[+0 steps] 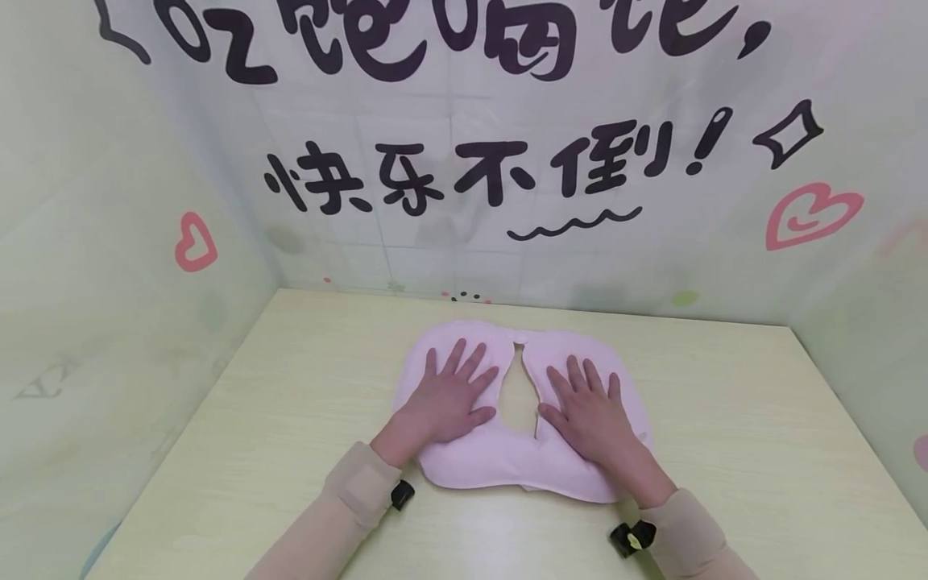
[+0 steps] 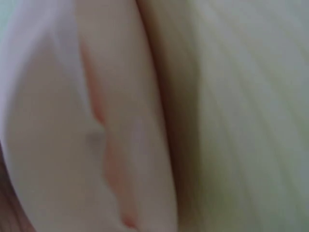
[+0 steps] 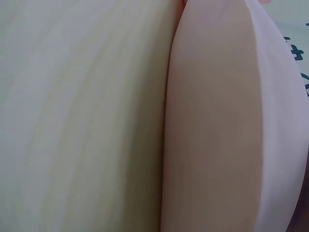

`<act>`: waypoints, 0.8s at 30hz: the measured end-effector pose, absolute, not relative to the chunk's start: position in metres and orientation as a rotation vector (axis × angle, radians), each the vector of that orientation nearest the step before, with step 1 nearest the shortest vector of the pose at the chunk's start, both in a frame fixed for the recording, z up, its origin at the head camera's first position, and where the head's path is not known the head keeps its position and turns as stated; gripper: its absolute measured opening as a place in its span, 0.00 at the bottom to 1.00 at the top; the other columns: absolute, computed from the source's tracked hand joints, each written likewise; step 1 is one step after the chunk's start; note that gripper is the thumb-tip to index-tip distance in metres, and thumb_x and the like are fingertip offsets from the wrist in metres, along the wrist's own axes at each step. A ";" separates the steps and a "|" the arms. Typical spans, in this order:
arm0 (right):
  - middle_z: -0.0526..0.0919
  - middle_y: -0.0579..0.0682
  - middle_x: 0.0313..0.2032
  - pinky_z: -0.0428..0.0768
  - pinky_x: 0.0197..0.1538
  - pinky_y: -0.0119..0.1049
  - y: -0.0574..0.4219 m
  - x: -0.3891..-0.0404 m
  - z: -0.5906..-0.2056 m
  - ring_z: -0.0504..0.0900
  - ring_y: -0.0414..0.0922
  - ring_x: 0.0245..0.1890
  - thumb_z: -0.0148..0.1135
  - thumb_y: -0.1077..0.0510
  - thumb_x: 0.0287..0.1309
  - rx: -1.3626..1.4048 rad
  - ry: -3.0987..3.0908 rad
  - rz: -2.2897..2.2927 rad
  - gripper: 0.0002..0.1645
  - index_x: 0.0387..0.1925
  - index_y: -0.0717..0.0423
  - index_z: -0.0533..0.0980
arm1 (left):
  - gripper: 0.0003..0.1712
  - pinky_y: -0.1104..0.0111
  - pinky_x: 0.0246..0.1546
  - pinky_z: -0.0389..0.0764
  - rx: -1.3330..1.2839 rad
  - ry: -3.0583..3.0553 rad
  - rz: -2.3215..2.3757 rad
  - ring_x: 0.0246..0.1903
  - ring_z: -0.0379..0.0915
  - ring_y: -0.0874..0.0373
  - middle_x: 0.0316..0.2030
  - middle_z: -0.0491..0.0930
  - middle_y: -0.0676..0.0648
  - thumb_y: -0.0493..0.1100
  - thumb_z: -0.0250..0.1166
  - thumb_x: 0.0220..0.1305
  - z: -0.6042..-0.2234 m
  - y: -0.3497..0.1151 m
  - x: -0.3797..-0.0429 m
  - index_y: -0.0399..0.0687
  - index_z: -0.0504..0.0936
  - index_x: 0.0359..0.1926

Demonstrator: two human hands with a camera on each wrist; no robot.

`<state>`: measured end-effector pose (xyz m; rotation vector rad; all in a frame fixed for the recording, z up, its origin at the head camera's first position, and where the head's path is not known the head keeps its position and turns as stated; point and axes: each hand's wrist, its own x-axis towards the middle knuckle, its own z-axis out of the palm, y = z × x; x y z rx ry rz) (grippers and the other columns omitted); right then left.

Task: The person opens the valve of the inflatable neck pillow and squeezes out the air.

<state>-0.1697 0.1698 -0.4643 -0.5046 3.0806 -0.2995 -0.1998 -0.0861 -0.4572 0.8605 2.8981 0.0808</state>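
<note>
A pale pink U-shaped neck pillow (image 1: 478,461) lies flat on the table, its two ends meeting at the far side around an oval opening. My left hand (image 1: 445,396) rests flat on its left half with the fingers spread. On the right half, my right hand (image 1: 593,417) presses down, also with spread fingers, the thumb near the opening's edge. The left wrist view shows the blurred side of the pillow (image 2: 145,159) close up. Its rounded side also fills much of the right wrist view, where the pillow (image 3: 212,125) meets the tabletop.
The light wood table (image 1: 268,419) extends to both sides of the pillow. A white printed sheet (image 1: 449,258) with black lettering stands along the far edge, and similar sheets close off the left and right. Small black devices (image 1: 632,538) are strapped at both wrists.
</note>
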 end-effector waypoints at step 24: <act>0.56 0.67 0.77 0.44 0.67 0.79 0.157 -0.130 -0.450 0.50 0.68 0.77 0.55 0.33 0.71 -0.573 3.165 -0.191 0.47 0.77 0.57 0.62 | 0.53 0.31 0.70 0.44 0.860 2.954 0.125 0.79 0.33 0.40 0.81 0.46 0.40 0.77 0.48 0.70 -0.440 -0.091 -0.159 0.47 0.56 0.81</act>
